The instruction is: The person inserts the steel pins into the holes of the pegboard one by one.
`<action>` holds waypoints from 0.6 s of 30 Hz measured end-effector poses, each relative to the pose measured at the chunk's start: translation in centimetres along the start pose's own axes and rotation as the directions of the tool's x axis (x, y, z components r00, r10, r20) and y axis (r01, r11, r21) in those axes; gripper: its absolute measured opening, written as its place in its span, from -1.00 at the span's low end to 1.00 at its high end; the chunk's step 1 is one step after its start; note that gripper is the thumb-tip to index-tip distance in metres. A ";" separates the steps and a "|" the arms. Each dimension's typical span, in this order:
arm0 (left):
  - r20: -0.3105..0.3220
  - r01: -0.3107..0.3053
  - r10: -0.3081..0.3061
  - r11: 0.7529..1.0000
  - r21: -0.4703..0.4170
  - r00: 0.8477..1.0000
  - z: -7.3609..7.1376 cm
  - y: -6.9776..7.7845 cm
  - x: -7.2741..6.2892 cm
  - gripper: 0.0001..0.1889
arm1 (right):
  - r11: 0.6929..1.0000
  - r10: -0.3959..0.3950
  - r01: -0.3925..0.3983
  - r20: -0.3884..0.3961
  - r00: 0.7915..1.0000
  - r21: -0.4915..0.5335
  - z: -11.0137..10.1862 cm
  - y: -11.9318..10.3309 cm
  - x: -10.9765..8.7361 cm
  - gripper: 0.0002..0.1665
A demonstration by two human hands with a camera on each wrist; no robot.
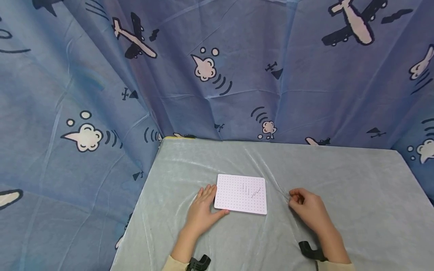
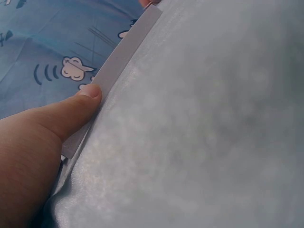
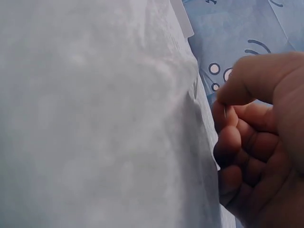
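Note:
A white pegboard [image 1: 240,194] with a grid of small holes lies on the cloth-covered table. Several thin pins [image 1: 245,189] stand in its right half; they show as fine dark lines [image 2: 102,35] above the board in the left wrist view. My left hand [image 1: 201,214] steadies the board's near left corner, fingers straight along the left side and thumb [image 2: 90,92] pressed to the front edge. To the right of the board, my right hand [image 1: 310,209] pinches a thin pin [image 3: 225,111] between thumb and forefinger, mostly hidden by the fingertips. Its other fingers are curled.
A pale grey cloth [image 1: 366,195] covers the table, with creases running between the board and the right hand. Blue curtains [image 1: 237,75] printed with planes hang behind the table and along its left side. Each wrist wears a black camera mount [image 1: 310,252].

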State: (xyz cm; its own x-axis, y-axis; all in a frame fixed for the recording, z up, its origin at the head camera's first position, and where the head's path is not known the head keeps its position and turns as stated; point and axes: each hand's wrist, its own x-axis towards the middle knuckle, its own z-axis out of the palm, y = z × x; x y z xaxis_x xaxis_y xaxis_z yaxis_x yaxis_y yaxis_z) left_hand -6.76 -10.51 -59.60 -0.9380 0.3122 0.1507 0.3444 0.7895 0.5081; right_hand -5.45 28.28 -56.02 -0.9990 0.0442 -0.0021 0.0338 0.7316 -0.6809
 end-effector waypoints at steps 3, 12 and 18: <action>0.005 0.003 -0.003 1.000 -0.001 1.000 0.0 0.0 0.0 0.10 | 0.999 -0.034 0.034 -0.019 0.999 0.024 -0.1 0.3 -0.1 -0.69; 0.003 0.000 0.000 1.000 0.015 1.000 -0.1 -0.1 0.1 0.10 | 0.993 -0.092 0.097 -0.067 0.993 0.072 -0.4 0.1 0.8 -0.85; 0.015 0.005 -0.005 1.000 0.015 1.000 -0.1 -0.1 0.0 0.10 | 0.984 -0.092 0.103 -0.079 0.993 0.146 -0.7 -0.9 1.3 -0.89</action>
State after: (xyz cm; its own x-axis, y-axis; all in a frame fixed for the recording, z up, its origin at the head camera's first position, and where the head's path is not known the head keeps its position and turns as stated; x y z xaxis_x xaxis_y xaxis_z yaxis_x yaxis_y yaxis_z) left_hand -6.77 -10.64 -59.60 -0.9391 0.3158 0.1356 0.3403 0.7989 0.4959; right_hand -6.77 28.16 -54.90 -0.9925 0.0301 0.1186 -0.0739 0.6248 -0.7773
